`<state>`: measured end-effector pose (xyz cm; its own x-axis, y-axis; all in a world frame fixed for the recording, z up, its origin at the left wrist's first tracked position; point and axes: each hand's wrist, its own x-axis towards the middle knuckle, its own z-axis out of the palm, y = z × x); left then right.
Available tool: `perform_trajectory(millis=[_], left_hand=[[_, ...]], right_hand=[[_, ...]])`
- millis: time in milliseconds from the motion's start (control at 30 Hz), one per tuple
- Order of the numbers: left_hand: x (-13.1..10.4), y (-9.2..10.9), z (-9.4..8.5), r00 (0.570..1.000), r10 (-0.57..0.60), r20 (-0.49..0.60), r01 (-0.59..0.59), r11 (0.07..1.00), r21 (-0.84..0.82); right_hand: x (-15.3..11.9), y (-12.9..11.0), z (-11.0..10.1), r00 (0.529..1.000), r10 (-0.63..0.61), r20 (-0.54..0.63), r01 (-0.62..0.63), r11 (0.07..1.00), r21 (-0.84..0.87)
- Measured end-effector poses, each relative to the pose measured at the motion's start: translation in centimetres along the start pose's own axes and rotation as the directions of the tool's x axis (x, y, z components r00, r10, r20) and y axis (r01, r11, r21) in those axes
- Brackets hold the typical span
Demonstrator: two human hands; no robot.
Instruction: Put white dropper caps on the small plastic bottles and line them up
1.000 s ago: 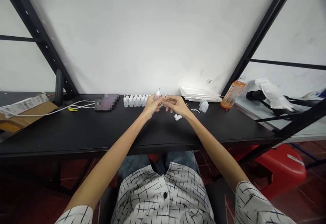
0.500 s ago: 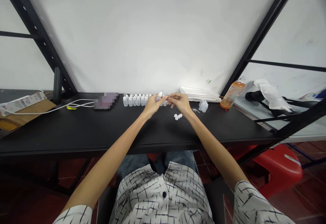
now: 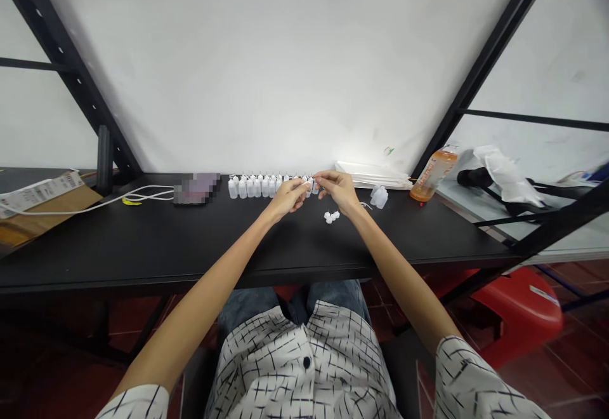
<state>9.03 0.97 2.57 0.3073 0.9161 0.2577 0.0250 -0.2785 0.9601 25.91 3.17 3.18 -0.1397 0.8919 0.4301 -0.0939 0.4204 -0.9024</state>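
1. Left hand [image 3: 288,199], centre of frame: thumb and fingers drawn narrow. Pale material shows at the tips; cannot tell whether it is gripped or lies behind.
2. Right hand [image 3: 339,189], just right of centre: fingertips bunched narrow, near the left hand's; contents hidden, cannot tell.
3. Small bottles [image 3: 257,188]: upright row, centre-left to centre, running behind your hands. Judgement: lift your knuckles clear; a brushed bottle could topple its neighbours.
4. Fine work at the fingertips: steady with your left, make small motions with your right, press lightly, since soft walls may give.
5. White pieces [image 3: 329,218]: loose on the black table [image 3: 190,247], below your right hand. Mind your wrist; they could scatter.
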Motion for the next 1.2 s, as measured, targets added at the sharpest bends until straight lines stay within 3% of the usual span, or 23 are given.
perform_trajectory(millis=[833, 1200], left_hand=[[-0.21, 0.24, 0.05, 0.999, -0.040, 0.013, 0.040, 0.999, 0.013], [0.06, -0.18, -0.08, 0.999, -0.034, 0.003, 0.034, 0.999, 0.004]], right_hand=[[0.14, 0.74, -0.04, 0.995, -0.024, 0.101, 0.029, 0.998, -0.049], [0.12, 0.35, -0.26, 0.998, -0.009, 0.066, 0.014, 0.998, -0.069]])
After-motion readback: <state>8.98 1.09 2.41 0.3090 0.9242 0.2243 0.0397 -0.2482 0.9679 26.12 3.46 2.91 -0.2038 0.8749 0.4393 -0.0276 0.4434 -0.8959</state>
